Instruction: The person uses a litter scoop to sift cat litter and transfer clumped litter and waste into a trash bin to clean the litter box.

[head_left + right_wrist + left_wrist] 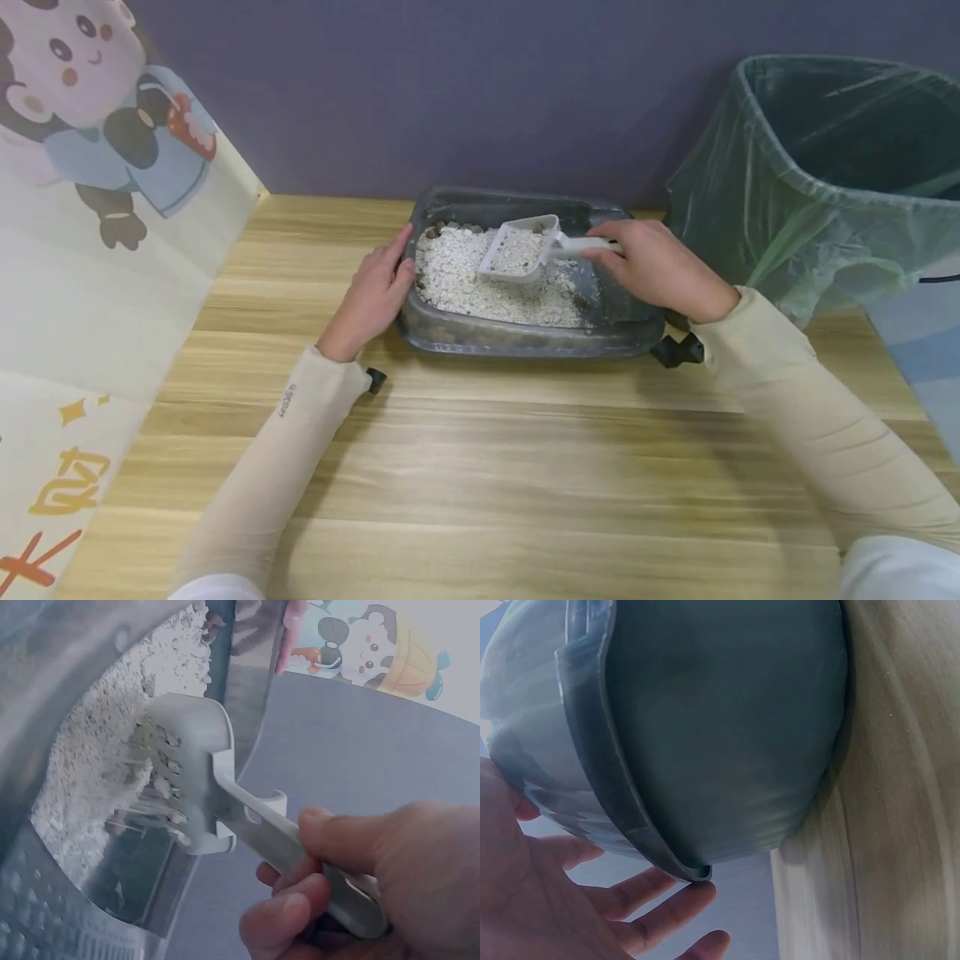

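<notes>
A grey litter box (525, 340) stands against the wall, with white cat litter (457, 271) and some brown clumps inside. My right hand (656, 267) grips the handle of a white litter scoop (551, 242), held over the box with litter in its slotted pan. In the right wrist view, grains fall through the slots of the scoop (202, 757), and thumb and fingers of my right hand (345, 877) wrap its handle. My left hand (375, 287) touches the box's left end. The left wrist view shows that hand's (592, 900) fingers spread, fairly straight, against the rim (607, 750).
A large bin (795, 200) lined with a green translucent bag stands at the right, close to the box. Behind the wooden table (510, 467) rises a purple-grey wall (450, 92). A white panel with a cartoon figure (105, 108) borders the left side.
</notes>
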Action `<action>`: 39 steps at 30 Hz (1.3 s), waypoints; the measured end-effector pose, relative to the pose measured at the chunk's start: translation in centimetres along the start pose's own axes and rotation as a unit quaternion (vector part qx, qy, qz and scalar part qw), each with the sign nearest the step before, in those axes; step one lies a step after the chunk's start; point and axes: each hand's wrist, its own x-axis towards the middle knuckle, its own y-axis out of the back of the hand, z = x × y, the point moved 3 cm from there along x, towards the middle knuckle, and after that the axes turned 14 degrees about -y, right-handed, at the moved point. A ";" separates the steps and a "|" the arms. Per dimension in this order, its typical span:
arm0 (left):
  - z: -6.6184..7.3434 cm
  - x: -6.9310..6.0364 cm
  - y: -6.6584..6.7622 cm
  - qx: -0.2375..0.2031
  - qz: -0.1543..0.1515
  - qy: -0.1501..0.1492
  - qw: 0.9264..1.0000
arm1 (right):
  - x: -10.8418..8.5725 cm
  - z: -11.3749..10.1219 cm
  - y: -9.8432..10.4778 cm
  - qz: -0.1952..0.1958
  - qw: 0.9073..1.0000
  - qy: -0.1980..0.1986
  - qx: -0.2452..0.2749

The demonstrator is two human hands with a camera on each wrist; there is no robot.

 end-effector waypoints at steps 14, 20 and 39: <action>0.2 0.1 0.0 0.002 -0.004 0.008 1.000 | -1.5 -0.6 2.9 -0.026 0.998 -0.004 -0.049; 0.2 0.1 -0.1 0.012 -0.002 0.009 1.000 | -2.6 0.1 4.6 0.011 0.998 0.005 -0.060; -0.2 0.2 -0.2 0.009 -0.006 0.003 1.000 | -1.2 3.1 -5.2 0.099 0.974 0.110 0.171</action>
